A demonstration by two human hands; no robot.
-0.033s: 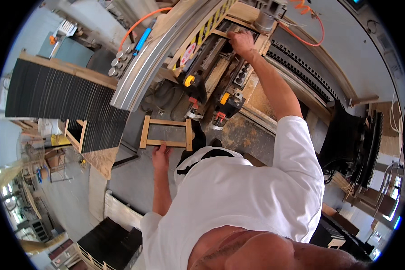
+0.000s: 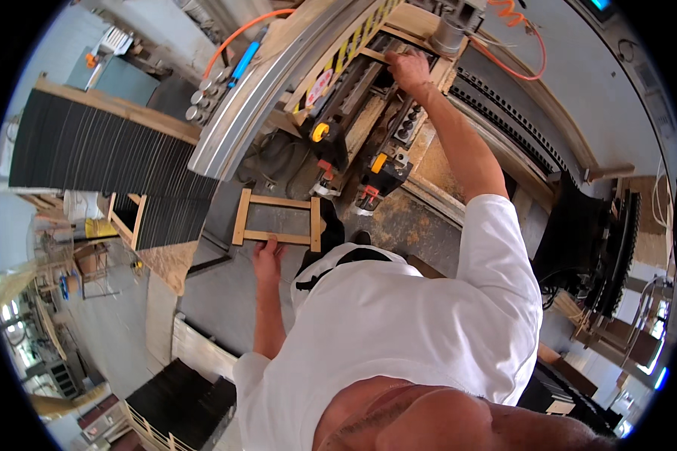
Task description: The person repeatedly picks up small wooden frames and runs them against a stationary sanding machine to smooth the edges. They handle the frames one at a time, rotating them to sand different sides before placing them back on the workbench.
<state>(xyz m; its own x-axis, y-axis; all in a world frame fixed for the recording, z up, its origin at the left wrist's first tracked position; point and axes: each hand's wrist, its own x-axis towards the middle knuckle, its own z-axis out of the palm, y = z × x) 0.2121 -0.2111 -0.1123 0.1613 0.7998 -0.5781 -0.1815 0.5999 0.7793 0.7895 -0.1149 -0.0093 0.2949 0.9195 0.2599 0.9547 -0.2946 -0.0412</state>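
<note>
My left hand (image 2: 268, 261) grips a small rectangular wooden frame (image 2: 242, 218) by its near rail, thumb and fingers closed around it. The frame is held out in front of my body, and its middle is open. Farther away to the right, my right arm is stretched over a machine. My right hand (image 2: 408, 71) has its fingers bent at the end of a pale wooden strip (image 2: 374, 55) lying across the machine's rails. The fingertips are partly hidden, but they look closed on that strip. Two black clamp units with yellow knobs (image 2: 320, 132) (image 2: 378, 162) stand at the near end of the rails.
A stack of dark slatted panels (image 2: 105, 143) stands at the left. A silver curved guard rail (image 2: 237, 120) runs beside the machine, with a blue air tool (image 2: 244, 62) above it. Sawdust (image 2: 414, 225) lies below the clamps. An orange coiled hose (image 2: 538, 56) hangs at far right.
The whole view has shifted very slightly. Both hands keep their places, the left on the wooden frame and the right at the strip on the machine.
</note>
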